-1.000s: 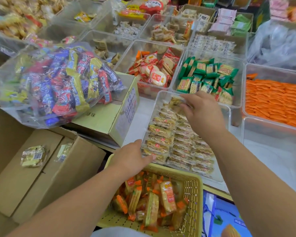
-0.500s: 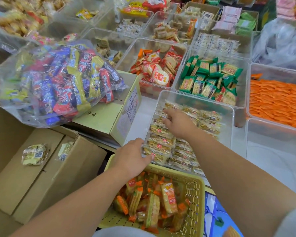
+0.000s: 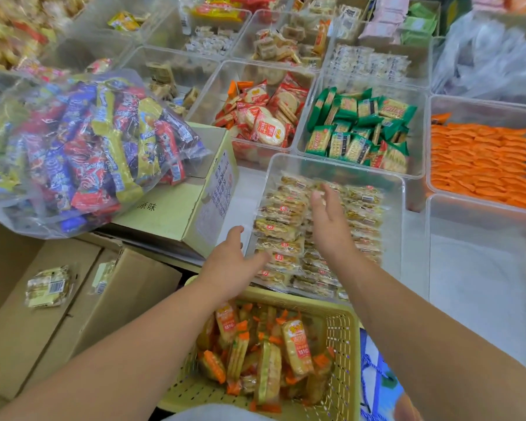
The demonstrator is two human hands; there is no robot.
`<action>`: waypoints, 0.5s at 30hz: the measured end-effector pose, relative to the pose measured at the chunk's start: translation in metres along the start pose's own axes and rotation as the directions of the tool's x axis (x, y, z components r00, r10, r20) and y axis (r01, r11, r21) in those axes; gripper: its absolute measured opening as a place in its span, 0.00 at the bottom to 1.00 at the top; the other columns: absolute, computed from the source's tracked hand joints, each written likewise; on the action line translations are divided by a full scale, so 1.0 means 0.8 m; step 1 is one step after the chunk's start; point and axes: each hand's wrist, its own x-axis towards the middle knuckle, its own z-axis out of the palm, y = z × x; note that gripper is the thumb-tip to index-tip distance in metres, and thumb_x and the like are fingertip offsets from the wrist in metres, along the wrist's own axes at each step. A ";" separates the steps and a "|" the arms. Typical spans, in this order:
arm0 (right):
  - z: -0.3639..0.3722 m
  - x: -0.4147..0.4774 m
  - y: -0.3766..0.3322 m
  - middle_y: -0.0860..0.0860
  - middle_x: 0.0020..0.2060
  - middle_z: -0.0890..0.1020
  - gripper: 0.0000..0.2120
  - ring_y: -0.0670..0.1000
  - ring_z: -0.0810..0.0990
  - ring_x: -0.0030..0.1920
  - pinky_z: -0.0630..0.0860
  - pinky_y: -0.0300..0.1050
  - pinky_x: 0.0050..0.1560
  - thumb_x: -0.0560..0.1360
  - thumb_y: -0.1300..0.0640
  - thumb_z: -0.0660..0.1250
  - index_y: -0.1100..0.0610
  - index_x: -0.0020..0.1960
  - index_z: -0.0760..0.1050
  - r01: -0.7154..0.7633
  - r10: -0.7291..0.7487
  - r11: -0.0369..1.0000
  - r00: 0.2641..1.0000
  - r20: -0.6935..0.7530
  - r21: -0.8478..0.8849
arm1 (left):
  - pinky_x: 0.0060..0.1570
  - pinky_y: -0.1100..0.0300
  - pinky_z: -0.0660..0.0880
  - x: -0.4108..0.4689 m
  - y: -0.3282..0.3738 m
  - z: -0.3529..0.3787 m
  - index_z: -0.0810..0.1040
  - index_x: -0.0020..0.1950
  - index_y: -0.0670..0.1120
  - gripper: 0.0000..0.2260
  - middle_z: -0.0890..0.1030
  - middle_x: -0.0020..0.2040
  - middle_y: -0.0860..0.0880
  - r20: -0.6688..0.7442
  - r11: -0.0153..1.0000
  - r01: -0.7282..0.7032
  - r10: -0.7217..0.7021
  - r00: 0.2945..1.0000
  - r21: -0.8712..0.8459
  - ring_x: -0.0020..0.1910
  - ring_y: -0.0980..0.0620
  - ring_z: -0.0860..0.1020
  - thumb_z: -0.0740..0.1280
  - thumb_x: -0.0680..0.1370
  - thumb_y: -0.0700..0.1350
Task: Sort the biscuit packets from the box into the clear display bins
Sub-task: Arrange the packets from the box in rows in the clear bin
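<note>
A clear display bin (image 3: 393,189) in front of me holds rows of clear-wrapped biscuit packets (image 3: 281,229). My right hand (image 3: 331,223) hovers over the packets inside the bin, fingers apart and blurred, holding nothing. My left hand (image 3: 230,264) rests open at the bin's near left corner, thumb up against its wall. Below the hands a yellow basket (image 3: 345,354) holds several orange-trimmed biscuit packets (image 3: 296,346). Brown cardboard boxes (image 3: 43,329) lie at the lower left with two loose packets (image 3: 47,287) on top.
A big clear bag of mixed colourful packets (image 3: 82,147) sits on a pale green carton (image 3: 176,214) to the left. Around the bin are bins of red packets (image 3: 264,117), green packets (image 3: 362,129) and orange packets (image 3: 480,165); an empty-looking bin (image 3: 480,268) stands on the right.
My right hand has drawn back from the far end of the bin toward its middle and opened. The left hand has stayed at the bin's near corner.
</note>
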 end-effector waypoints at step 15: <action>0.056 -0.058 -0.009 0.48 0.81 0.58 0.41 0.52 0.58 0.80 0.53 0.62 0.78 0.75 0.22 0.47 0.41 0.82 0.53 -0.627 0.466 0.681 0.770 0.436 0.379 | 0.66 0.40 0.74 0.022 0.025 0.000 0.68 0.72 0.55 0.22 0.76 0.64 0.46 0.062 0.933 0.198 -0.188 0.980 -0.302 0.62 0.43 0.76 0.56 0.79 0.58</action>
